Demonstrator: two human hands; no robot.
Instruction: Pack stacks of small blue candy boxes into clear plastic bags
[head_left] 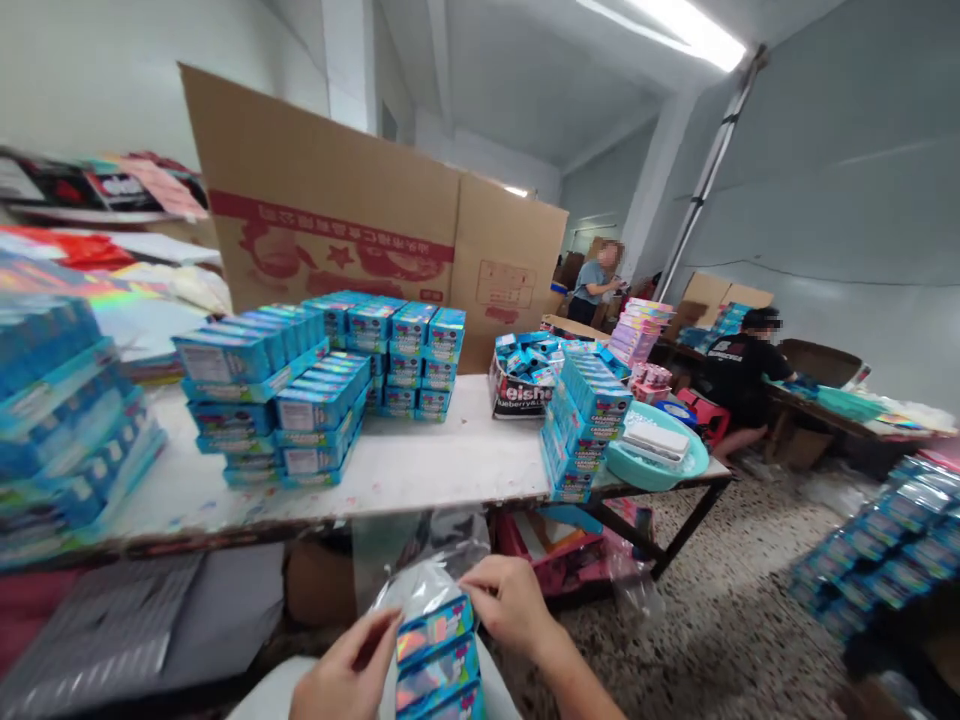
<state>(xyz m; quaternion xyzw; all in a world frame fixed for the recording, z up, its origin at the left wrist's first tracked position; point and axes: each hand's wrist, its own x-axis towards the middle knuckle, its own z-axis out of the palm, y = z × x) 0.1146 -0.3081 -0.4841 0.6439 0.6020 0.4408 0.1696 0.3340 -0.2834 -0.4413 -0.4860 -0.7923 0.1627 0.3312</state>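
A clear plastic bag [426, 588] wraps a row of small blue candy boxes [439, 672] in front of my body, below the table edge. My left hand [349, 665] pinches the bag's left edge near its mouth, fingers closed. On the other side, my right hand [514, 605] pinches the bag's right edge by the top box, thumb and fingers together. The film bunches loosely above the top box, between both hands. The lower end of the row runs out of the picture.
Stacked blue boxes [330, 390] stand on the white table [450, 460], with a tall stack [589, 420] at the right. Beside it are an open carton [517, 392] and a turquoise basin [660, 470]. A big cardboard sheet [337, 200] stands behind. Two other people are farther back.
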